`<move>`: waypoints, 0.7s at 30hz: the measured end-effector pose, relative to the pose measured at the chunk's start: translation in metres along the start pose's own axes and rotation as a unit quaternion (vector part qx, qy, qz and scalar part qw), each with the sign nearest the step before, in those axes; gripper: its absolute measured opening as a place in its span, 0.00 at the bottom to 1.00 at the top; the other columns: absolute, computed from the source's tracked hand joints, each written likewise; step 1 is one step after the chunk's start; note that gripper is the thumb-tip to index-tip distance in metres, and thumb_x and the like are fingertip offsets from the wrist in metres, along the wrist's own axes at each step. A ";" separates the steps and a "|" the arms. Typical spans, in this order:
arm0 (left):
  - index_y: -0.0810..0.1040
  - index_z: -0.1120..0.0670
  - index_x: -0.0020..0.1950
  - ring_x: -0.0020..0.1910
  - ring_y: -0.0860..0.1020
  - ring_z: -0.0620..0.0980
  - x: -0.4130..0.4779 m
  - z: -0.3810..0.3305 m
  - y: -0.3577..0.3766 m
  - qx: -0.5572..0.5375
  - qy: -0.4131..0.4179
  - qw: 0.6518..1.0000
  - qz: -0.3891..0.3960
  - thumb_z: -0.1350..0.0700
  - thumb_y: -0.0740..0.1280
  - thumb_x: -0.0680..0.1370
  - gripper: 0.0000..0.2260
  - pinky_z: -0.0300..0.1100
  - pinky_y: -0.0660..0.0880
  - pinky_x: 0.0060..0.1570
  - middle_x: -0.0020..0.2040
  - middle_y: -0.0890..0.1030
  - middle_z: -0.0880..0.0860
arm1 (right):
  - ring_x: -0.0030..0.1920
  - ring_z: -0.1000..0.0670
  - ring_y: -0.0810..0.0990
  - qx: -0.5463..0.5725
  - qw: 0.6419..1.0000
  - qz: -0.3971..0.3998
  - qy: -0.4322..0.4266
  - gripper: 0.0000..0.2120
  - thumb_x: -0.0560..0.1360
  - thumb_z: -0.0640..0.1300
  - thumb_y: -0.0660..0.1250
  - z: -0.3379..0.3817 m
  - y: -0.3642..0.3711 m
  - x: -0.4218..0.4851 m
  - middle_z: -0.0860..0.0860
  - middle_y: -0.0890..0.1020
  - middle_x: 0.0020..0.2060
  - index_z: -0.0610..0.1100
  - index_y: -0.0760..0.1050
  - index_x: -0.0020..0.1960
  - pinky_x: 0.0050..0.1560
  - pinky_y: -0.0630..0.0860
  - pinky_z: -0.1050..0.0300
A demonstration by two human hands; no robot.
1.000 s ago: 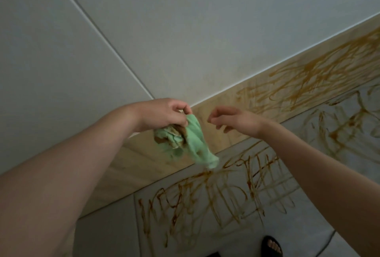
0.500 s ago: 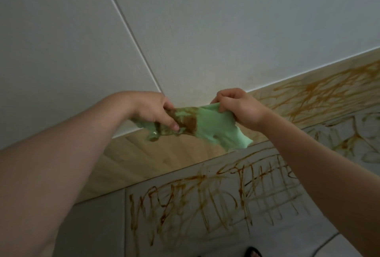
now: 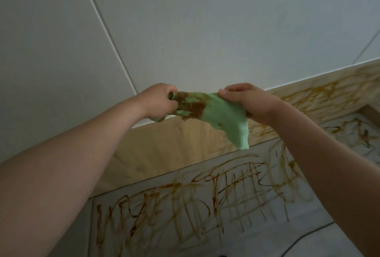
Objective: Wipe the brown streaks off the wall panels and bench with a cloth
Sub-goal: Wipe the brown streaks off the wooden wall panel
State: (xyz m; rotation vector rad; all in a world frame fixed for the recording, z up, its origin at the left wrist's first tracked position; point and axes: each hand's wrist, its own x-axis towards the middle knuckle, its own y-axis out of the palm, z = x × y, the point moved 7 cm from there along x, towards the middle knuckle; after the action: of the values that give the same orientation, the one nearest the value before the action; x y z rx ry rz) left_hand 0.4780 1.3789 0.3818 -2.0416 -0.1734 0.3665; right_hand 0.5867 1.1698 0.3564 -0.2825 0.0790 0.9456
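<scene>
A: Where is the cloth (image 3: 222, 117)?
B: In the air, stretched between the 2 hands, in front of the line where the wall (image 3: 195, 30) meets the bench (image 3: 160, 154). It touches neither.
A: What about the left hand (image 3: 159, 102)?
B: Its fingers are curled tight round 1 bunched end of the cloth. A bit of green pokes out under the fist.
A: And the right hand (image 3: 249, 102)?
B: It pinches the other end between thumb and folded fingers. Below that grip a loose corner hangs down, its tip near the line between the bench and the panel (image 3: 205, 205) below it.
A: Is the cloth clean?
B: No. It is light green, with a brown stain (image 3: 195, 107) on the half nearest the left hand. The half by the right hand is plain green.
A: Where are the streaks (image 3: 320, 100)?
B: Brown scribbles cover the wood bench to the right of the right hand. The stretch below and left of the cloth shows plain wood. More scribbles cross the grey panel in upright and crossing lines.
A: And the wall?
B: White panels, with 1 thin slanted seam on the left and another at the far right.
A: Anything else?
B: A thin dark cable (image 3: 304, 238) at the bottom right.
</scene>
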 end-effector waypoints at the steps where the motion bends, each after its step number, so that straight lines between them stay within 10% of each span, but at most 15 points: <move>1: 0.77 0.48 0.45 0.40 0.78 0.49 0.000 -0.005 -0.003 -0.038 -0.002 0.999 -0.035 0.56 0.66 0.80 0.05 0.41 0.71 0.35 0.42 0.79 0.50 | 0.46 0.46 0.83 0.052 0.999 0.006 0.006 0.15 0.82 0.53 0.68 0.000 0.000 -0.001 0.46 0.85 0.45 0.41 0.84 0.55 0.45 0.78 0.52; 3: 0.78 0.50 0.51 0.43 0.77 0.44 0.002 -0.007 -0.008 -0.144 -0.023 0.983 -0.110 0.54 0.65 0.82 0.03 0.39 0.70 0.37 0.47 0.79 0.48 | 0.46 0.46 0.83 0.111 0.993 0.026 -0.003 0.13 0.84 0.49 0.65 0.007 0.003 -0.002 0.45 0.84 0.47 0.41 0.82 0.57 0.43 0.79 0.53; 6: 0.73 0.54 0.70 0.57 0.77 0.50 0.006 0.013 0.013 -0.217 -0.145 0.957 -0.123 0.39 0.64 0.81 0.24 0.43 0.73 0.53 0.63 0.77 0.50 | 0.45 0.47 0.82 0.104 0.994 0.020 -0.013 0.09 0.84 0.48 0.65 0.019 0.005 0.000 0.46 0.83 0.45 0.43 0.79 0.52 0.41 0.79 0.53; 10: 0.80 0.60 0.59 0.53 0.83 0.58 0.003 0.018 0.076 -0.342 -0.236 0.909 0.020 0.39 0.55 0.84 0.26 0.47 0.74 0.61 0.56 0.85 0.62 | 0.49 0.47 0.84 0.052 0.998 -0.034 0.029 0.08 0.83 0.47 0.68 0.014 -0.001 0.007 0.46 0.83 0.50 0.43 0.77 0.55 0.43 0.80 0.55; 15: 0.76 0.52 0.68 0.59 0.84 0.57 -0.005 -0.015 0.119 -0.478 -0.165 0.852 0.131 0.33 0.55 0.82 0.28 0.55 0.70 0.69 0.56 0.86 0.57 | 0.50 0.46 0.79 0.101 0.994 -0.027 0.042 0.07 0.82 0.42 0.69 -0.002 -0.002 0.008 0.42 0.77 0.54 0.46 0.71 0.55 0.48 0.79 0.51; 19: 0.71 0.54 0.75 0.68 0.77 0.62 0.009 -0.024 0.111 -0.628 -0.062 0.773 0.064 0.42 0.69 0.79 0.28 0.59 0.73 0.70 0.69 0.77 0.60 | 0.59 0.41 0.84 0.214 0.976 -0.030 0.015 0.21 0.83 0.38 0.66 -0.009 -0.009 0.003 0.40 0.78 0.63 0.52 0.67 0.73 0.59 0.82 0.43; 21: 0.67 0.50 0.77 0.69 0.77 0.57 0.015 -0.025 0.100 -0.606 -0.029 0.794 0.042 0.48 0.76 0.76 0.32 0.58 0.74 0.69 0.72 0.73 0.56 | 0.61 0.41 0.84 0.235 0.972 -0.017 0.012 0.25 0.83 0.36 0.65 -0.013 -0.012 0.001 0.40 0.79 0.65 0.50 0.67 0.78 0.61 0.81 0.43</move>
State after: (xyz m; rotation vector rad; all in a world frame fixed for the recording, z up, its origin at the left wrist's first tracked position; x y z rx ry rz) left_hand 0.4968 1.3144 0.3021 -3.3273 -0.4363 0.4174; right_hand 0.5977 1.1601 0.3465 0.1424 0.3149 0.8618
